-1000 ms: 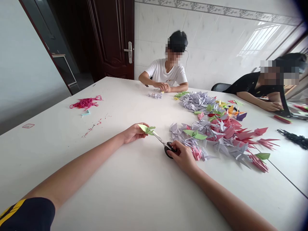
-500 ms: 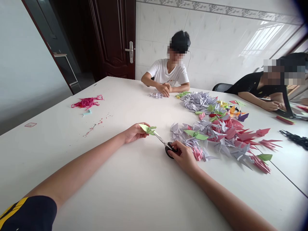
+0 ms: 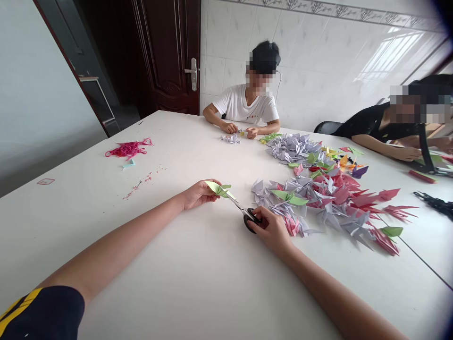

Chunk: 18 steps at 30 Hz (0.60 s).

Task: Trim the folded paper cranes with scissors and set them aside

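Observation:
Between the thumb and fingers of my left hand (image 3: 201, 194) is a light green origami crane (image 3: 220, 189), held above the white table (image 3: 170, 278). My right hand (image 3: 273, 229) grips black-handled scissors (image 3: 248, 218), fingers in the loops. The silver blades point up and left, and their tips meet the crane's underside; whether they pinch the paper I cannot tell. Just right of the scissors lies a large heap of folded paper cranes (image 3: 332, 193), mostly pale lilac and pink, with some green ones.
A tangle of magenta string (image 3: 128, 148) lies at the far left, near a small light blue paper piece (image 3: 129, 163) and scattered pink bits (image 3: 138, 185). Across the table sits a person in white (image 3: 247, 104); another person in black (image 3: 375, 127) sits at the right. Black cord (image 3: 433, 201) lies at the right.
My hands, the crane and the scissors have hardly moved. The person in white has spread their hands apart and now holds something small. The person in black has shifted their hands.

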{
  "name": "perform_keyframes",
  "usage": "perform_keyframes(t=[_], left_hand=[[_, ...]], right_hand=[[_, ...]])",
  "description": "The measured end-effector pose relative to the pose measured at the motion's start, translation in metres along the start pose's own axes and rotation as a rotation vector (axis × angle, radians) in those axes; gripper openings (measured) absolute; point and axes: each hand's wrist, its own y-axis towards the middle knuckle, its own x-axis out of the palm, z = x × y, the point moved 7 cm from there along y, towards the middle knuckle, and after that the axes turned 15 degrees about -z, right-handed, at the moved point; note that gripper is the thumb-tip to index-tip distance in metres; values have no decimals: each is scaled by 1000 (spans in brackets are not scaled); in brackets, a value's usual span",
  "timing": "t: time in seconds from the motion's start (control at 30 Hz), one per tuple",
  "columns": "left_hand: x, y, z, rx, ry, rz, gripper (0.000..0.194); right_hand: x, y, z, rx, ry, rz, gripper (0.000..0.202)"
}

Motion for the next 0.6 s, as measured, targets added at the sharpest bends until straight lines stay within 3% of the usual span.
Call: perform_keyframes(t=[0.6], left_hand=[[-2, 1, -3, 0, -12, 11, 34]], right_hand=[[2, 0, 4, 10, 45, -6, 24]])
